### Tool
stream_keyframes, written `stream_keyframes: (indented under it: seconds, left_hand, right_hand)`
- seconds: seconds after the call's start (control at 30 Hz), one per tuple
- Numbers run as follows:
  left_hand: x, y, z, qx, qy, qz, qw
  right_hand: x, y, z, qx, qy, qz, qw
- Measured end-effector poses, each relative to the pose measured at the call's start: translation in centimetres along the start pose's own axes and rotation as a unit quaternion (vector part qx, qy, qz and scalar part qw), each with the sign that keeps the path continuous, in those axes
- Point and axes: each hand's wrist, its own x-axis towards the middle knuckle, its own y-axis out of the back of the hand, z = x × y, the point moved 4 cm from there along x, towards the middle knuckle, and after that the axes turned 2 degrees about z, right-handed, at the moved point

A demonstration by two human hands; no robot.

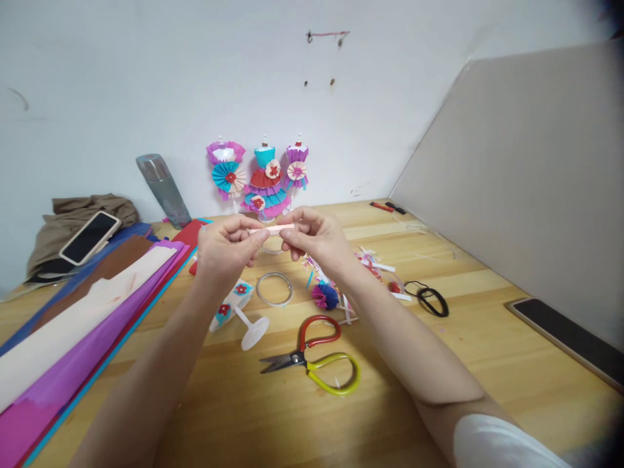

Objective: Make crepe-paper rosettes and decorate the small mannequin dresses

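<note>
Between both hands, above the table, stretches a narrow folded strip of pale pink paper. My left hand pinches its left end between thumb and fingers, and my right hand pinches the right end. Below them a pair of scissors with one red and one yellow handle lies with blades slightly apart. A small white dress-form stand with blue and red paper flowers lies tipped over under my left hand. Next to it is a roll of silvery wire. A purple and blue pleated paper rosette lies near my right forearm.
Three decorated paper dress forms stand against the wall. Coloured paper sheets, a phone and a bottle are at left. Paper scraps, a black hair tie and a dark flat device lie right.
</note>
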Motion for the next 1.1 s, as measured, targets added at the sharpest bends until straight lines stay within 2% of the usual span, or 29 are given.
stream_keyframes:
  seconds: [0.27,0.43,0.67,0.9,1.1]
  left_hand:
    - [0.0,-0.1,-0.2,-0.003,0.000,-0.007,1.000]
    - [0.3,-0.2,-0.5,-0.015,0.003,-0.026,1.000]
    - [0.5,-0.3,-1.0,-0.037,-0.016,-0.088,0.995]
    - [0.4,-0.5,-1.2,-0.062,-0.050,-0.060,0.995]
    - [0.5,0.1,-0.9,-0.050,-0.072,-0.006,0.996]
  right_hand:
    - [0.2,0.4,0.2,0.014,-0.006,0.019,1.000]
    - [0.4,0.6,0.2,0.014,0.036,0.050,0.998]
    - [0.2,0.7,-0.3,-0.001,0.106,0.063,0.992]
    - [-0.1,0.5,-0.4,0.002,0.117,0.053,0.992]
    - [0.0,0.4,0.0,-0.002,0.107,0.056,0.993]
